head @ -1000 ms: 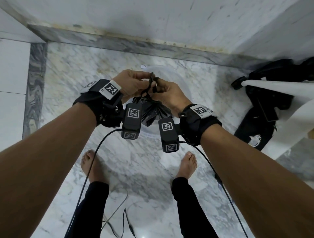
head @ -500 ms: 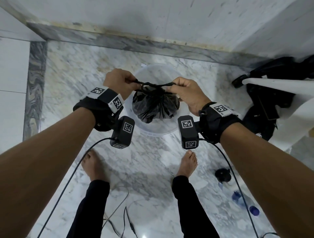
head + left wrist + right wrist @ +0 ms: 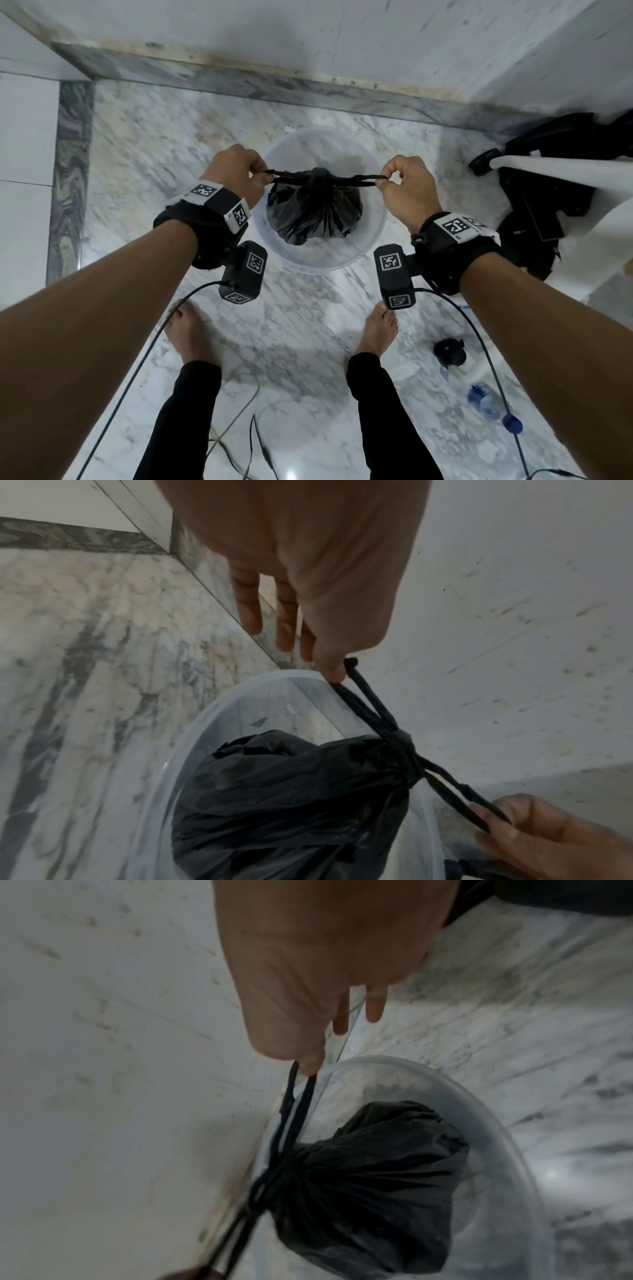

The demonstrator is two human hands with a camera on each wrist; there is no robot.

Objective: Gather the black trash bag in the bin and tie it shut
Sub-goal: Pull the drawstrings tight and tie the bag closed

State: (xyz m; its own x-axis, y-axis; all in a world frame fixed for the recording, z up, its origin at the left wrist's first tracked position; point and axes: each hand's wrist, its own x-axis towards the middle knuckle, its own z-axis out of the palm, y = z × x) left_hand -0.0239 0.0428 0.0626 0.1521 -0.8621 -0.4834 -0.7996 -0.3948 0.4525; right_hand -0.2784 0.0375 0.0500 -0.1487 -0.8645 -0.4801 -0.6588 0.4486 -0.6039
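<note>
Head view: the left hand (image 3: 236,174) pinches one pair of twisted black ties, the right hand (image 3: 406,192) pinches the other pair, and both ends are stretched taut to either side. Between them sits the knot (image 3: 399,741) on the gathered neck of the black trash bag (image 3: 313,212), which hangs inside the translucent bin (image 3: 375,236) on the marble floor (image 3: 144,144).

Both hands, left hand (image 3: 236,171) and right hand (image 3: 407,192), pinch the black trash bag's (image 3: 313,212) drawn-out ties (knot between them) above the clear bin (image 3: 375,236).
</note>
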